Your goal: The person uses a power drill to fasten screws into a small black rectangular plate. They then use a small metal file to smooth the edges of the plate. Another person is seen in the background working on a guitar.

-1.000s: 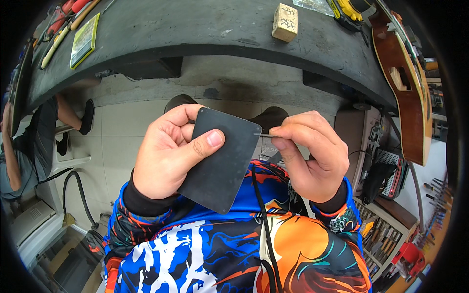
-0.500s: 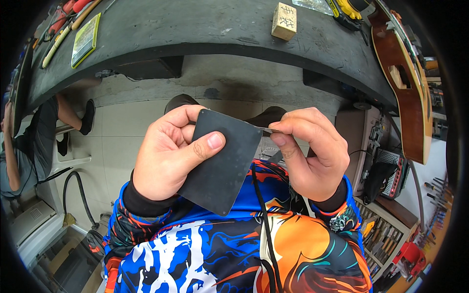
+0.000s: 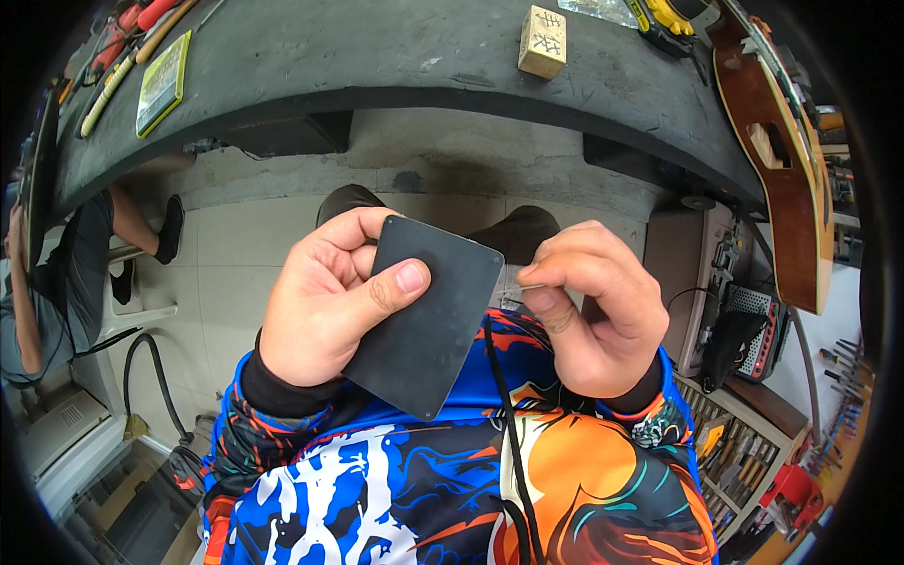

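Note:
My left hand [image 3: 325, 297] grips a flat black plate [image 3: 428, 320] with small holes at its corners, its thumb on the upper face and the fingers behind. The plate is tilted above my lap. Just to its right, my right hand [image 3: 598, 306] pinches a thin, pale flat piece [image 3: 513, 288] between thumb and forefinger. This piece shows almost edge-on at the plate's right edge; whether it touches the plate I cannot tell. What it is made of is too small to make out.
A dark workbench [image 3: 395, 56] curves ahead, bearing a wooden block [image 3: 542, 42], a yellow-green flat case [image 3: 163, 85] and hand tools. A guitar body [image 3: 777, 188] stands at the right. At the left, another person's leg [image 3: 141, 221] shows. A drawer of tools [image 3: 720, 471] sits low on the right.
My right hand has shifted slightly down along the plate's right edge, taking the thin piece from near its upper right corner. The left hand and plate have hardly moved.

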A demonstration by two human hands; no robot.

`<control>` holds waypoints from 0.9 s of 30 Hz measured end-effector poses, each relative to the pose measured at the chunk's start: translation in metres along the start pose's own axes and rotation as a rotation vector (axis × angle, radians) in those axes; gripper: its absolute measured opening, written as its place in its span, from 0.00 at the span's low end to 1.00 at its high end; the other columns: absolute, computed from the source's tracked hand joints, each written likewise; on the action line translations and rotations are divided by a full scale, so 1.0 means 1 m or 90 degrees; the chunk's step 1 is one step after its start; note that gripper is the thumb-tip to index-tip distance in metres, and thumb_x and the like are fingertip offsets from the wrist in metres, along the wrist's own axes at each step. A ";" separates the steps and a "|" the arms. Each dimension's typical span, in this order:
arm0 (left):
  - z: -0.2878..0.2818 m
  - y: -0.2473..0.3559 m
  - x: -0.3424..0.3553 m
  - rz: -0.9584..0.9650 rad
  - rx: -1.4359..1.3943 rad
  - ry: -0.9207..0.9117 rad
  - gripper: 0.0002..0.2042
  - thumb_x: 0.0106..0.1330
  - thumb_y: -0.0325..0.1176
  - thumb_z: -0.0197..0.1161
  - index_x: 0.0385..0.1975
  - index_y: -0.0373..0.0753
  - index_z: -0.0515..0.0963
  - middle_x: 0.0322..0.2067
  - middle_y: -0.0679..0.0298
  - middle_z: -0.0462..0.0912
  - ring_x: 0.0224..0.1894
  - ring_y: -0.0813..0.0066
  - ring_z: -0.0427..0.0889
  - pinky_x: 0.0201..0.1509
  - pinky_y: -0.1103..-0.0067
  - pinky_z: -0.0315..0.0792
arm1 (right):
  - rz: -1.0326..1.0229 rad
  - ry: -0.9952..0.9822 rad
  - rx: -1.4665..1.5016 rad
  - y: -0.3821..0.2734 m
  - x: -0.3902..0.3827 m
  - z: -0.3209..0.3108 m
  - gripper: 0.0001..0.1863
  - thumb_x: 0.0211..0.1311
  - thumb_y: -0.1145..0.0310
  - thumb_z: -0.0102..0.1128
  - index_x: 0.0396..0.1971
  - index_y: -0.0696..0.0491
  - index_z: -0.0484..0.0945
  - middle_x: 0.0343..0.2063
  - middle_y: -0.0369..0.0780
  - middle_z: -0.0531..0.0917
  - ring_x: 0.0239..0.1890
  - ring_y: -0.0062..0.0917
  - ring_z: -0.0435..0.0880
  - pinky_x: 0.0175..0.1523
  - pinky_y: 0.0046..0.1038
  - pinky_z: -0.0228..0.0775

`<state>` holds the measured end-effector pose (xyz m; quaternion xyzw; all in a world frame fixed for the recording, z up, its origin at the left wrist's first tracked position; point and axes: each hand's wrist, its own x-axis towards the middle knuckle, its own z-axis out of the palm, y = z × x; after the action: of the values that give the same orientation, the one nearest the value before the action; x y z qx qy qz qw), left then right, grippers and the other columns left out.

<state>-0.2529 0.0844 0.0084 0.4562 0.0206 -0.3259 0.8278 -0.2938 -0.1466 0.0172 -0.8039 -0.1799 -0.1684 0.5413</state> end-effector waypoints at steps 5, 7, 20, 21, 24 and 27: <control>0.001 0.001 0.000 0.007 0.017 0.002 0.13 0.69 0.25 0.65 0.49 0.30 0.72 0.37 0.56 0.87 0.37 0.75 0.88 0.43 0.80 0.82 | -0.088 0.014 -0.095 0.005 0.006 0.000 0.13 0.46 0.84 0.72 0.35 0.58 0.85 0.29 0.42 0.83 0.29 0.31 0.82 0.34 0.27 0.71; 0.002 0.001 0.000 0.022 0.044 0.017 0.13 0.69 0.25 0.65 0.49 0.30 0.71 0.37 0.56 0.87 0.37 0.75 0.88 0.42 0.80 0.82 | -0.087 0.059 -0.148 0.010 0.008 -0.002 0.13 0.45 0.83 0.72 0.34 0.58 0.85 0.29 0.42 0.83 0.28 0.31 0.82 0.33 0.27 0.71; 0.012 0.005 -0.002 0.057 0.123 0.078 0.13 0.69 0.24 0.65 0.49 0.30 0.71 0.36 0.55 0.87 0.35 0.77 0.87 0.39 0.82 0.81 | -0.194 0.013 -0.254 0.015 0.007 -0.002 0.18 0.35 0.83 0.72 0.33 0.56 0.85 0.27 0.39 0.82 0.26 0.31 0.81 0.30 0.29 0.69; 0.012 0.005 -0.002 0.061 0.124 0.079 0.13 0.69 0.24 0.65 0.49 0.30 0.71 0.36 0.56 0.87 0.35 0.77 0.87 0.39 0.82 0.81 | -0.200 0.010 -0.260 0.015 0.006 -0.002 0.19 0.35 0.83 0.72 0.33 0.56 0.85 0.27 0.39 0.82 0.26 0.31 0.81 0.30 0.29 0.69; 0.013 0.007 -0.002 0.053 0.127 0.083 0.13 0.69 0.24 0.65 0.49 0.29 0.71 0.35 0.56 0.87 0.34 0.77 0.87 0.40 0.82 0.81 | -0.218 -0.001 -0.282 0.014 0.005 -0.002 0.19 0.33 0.83 0.71 0.33 0.58 0.85 0.27 0.39 0.81 0.26 0.30 0.81 0.30 0.29 0.69; 0.013 0.005 -0.001 0.068 0.120 0.088 0.13 0.68 0.24 0.65 0.48 0.29 0.72 0.35 0.56 0.87 0.34 0.77 0.87 0.39 0.82 0.81 | -0.238 -0.015 -0.291 0.015 0.002 -0.002 0.20 0.33 0.82 0.70 0.34 0.59 0.85 0.27 0.39 0.81 0.25 0.30 0.81 0.29 0.29 0.69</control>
<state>-0.2540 0.0772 0.0199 0.5541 0.0226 -0.2497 0.7938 -0.2847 -0.1532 0.0068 -0.8598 -0.2886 -0.2917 0.3039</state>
